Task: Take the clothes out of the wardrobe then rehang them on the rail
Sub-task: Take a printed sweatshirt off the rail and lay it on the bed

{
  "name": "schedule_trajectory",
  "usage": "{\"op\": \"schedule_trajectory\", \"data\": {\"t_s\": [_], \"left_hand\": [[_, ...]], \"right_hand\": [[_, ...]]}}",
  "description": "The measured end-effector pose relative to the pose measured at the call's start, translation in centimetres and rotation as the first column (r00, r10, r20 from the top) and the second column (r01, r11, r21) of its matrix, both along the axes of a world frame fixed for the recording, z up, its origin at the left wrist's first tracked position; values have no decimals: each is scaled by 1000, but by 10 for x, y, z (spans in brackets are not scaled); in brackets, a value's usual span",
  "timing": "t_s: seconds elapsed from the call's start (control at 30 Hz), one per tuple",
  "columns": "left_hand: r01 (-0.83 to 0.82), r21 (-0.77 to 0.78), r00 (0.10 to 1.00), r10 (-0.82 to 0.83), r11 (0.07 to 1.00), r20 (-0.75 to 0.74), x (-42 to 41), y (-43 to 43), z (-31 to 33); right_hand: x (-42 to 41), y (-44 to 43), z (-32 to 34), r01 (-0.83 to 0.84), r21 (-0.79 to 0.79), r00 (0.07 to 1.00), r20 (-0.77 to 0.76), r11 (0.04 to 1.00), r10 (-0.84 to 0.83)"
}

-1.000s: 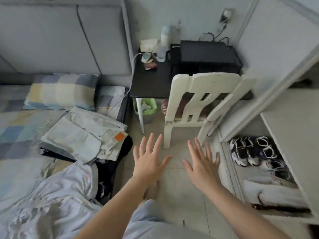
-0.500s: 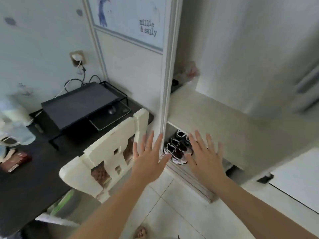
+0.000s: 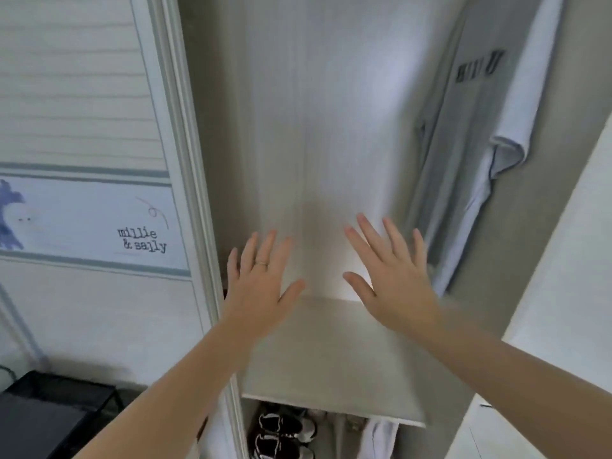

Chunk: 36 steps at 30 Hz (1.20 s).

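I face the open wardrobe (image 3: 331, 111) with its pale back wall. At its right side hang a grey garment (image 3: 463, 134) with dark lettering and a white garment (image 3: 516, 127) beside it. My left hand (image 3: 261, 283) and my right hand (image 3: 390, 276) are both raised in front of the wardrobe with fingers spread, holding nothing and touching nothing. Both hover above the wardrobe shelf (image 3: 331, 359). The rail is out of sight.
A sliding door (image 3: 92, 160) with a "millie & sally" print stands at the left. Black-and-white shoes (image 3: 281, 435) sit under the shelf. A black rack (image 3: 49, 412) is at lower left. A pale panel (image 3: 563, 293) borders the right.
My view has swung from the bed and chair up to the wardrobe interior. Both hands stay raised and spread in front of me.
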<state>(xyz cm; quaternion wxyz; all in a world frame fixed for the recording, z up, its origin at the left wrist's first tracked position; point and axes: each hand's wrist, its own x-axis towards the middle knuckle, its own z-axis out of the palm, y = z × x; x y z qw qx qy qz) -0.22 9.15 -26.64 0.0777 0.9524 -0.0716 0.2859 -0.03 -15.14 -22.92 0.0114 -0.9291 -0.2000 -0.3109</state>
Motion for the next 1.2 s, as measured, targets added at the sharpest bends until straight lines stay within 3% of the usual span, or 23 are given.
{"op": "schedule_trajectory", "data": {"t_s": [0.3,0.67,1.03,1.2], "left_hand": [[153,66,958,-164,986,235,124,-38,152],[288,113,883,-309,951,354,263,-120,252],[577,-121,794,-521,807,315,374,-231,332],[699,-173,704,-624,694,339,428,-278,359]], "right_hand": [[70,-36,143,76,4,966,249,997,-75],[127,-88,285,266,-91,870,452,960,-198],[161,-135,377,483,16,792,418,875,-445],[196,-141,404,553,90,739,405,828,-538]]}}
